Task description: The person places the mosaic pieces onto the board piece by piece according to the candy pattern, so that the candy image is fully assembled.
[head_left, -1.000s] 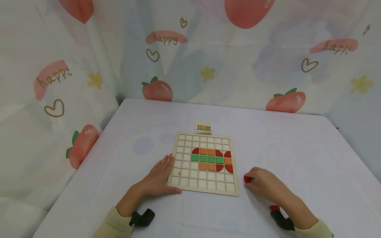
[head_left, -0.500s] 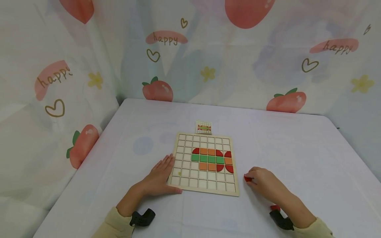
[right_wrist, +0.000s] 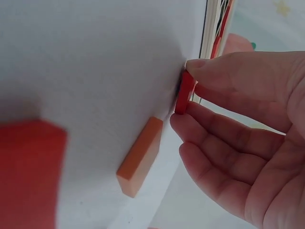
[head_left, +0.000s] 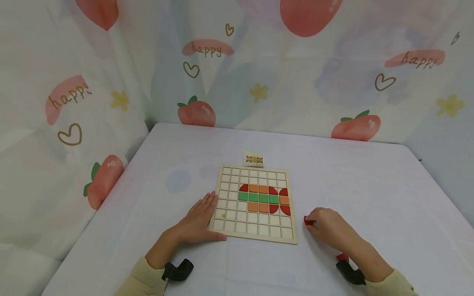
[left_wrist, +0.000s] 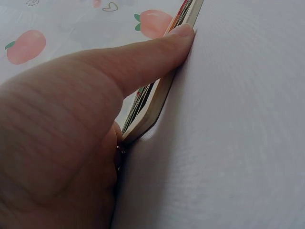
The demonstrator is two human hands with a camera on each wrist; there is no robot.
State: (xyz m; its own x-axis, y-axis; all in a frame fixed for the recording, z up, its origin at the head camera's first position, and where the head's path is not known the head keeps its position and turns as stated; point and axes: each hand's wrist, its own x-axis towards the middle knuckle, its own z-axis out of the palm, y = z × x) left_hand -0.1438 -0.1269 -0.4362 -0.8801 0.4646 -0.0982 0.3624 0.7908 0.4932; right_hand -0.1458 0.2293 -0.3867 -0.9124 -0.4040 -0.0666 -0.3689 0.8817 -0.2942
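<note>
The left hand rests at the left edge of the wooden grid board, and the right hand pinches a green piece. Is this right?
Not quite: the piece in the right hand is red, as the right wrist view shows. The left hand does rest at the board's left edge.

Looks like a home play corner or kids' activity setup, not a lab or shop. A table (head_left: 370,185) is covered w/ a pale lilac cloth, and it is closed in on three sides by a hung fabric backdrop (head_left: 296,74) printed w/ strawberries, hearts, yellow flowers & the word "happy". A wooden grid puzzle board (head_left: 244,226) w/ coloured tiles is laid between the fingers of both hands, and a small pattern card (head_left: 253,158) is set just beyond the board, well past the fingertips.
</note>
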